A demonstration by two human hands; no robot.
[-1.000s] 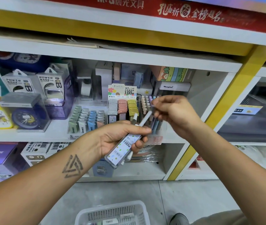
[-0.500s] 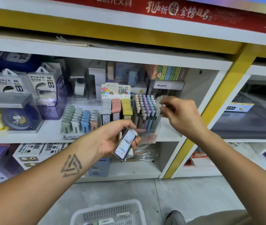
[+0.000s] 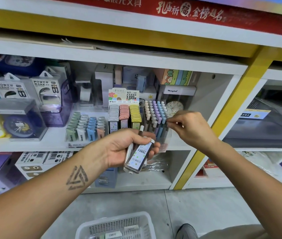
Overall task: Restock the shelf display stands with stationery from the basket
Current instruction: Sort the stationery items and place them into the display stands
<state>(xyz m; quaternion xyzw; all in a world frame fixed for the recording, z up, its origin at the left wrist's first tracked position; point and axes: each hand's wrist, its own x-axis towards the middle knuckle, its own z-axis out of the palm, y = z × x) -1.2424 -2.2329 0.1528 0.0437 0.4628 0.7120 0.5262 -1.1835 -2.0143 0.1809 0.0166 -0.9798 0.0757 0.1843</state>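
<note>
My left hand is in front of the shelf, shut on a flat lead-refill case marked "100" and on a white-capped pen that sticks up past my fingers. To the right, my right hand has its blurred fingertips pinched at the right edge of the clear pen stand, which is full of pastel pens. Whether anything is between those fingertips is unclear. A refill display stand with grey, pink and yellow cases stands left of the pens. The white basket sits on the floor below, with a few items inside.
A tray of small pastel items stands left of the refill stand. Boxed clocks and power bank boxes fill the shelf's left side. A yellow post bounds the bay on the right. My shoe is beside the basket.
My right hand drew a pen from my left hand, carried it up to the pen stand, and now sits slightly right of it. My left hand lowered and tilted the refill case upright.
</note>
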